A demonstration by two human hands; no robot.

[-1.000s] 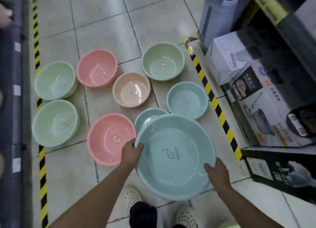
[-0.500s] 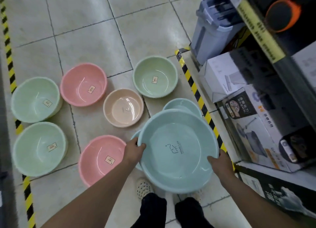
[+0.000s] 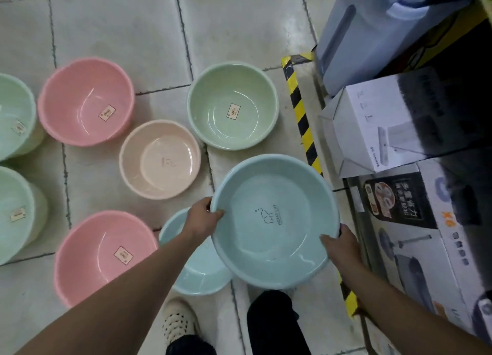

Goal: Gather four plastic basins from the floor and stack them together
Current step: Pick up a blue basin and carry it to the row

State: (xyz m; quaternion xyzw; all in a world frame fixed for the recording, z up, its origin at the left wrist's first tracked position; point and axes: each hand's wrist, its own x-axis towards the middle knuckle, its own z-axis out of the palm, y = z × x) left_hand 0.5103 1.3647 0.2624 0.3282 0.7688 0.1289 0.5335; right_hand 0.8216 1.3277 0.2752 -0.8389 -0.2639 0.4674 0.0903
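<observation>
Both arms reach forward and down, the left hand [image 3: 203, 217] and right hand [image 3: 342, 246] each curled over opposite rims of a large blue basin [image 3: 274, 221] — held level between them, above the tiled floor [image 3: 239, 21]. A second blue basin [image 3: 197, 272] lies just under the left wrist, a pink basin [image 3: 103, 256] left of that arm.

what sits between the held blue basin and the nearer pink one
A smaller blue basin on the floor, partly hidden by the held blue basin, beside the nearer pink basin; head view.
</observation>
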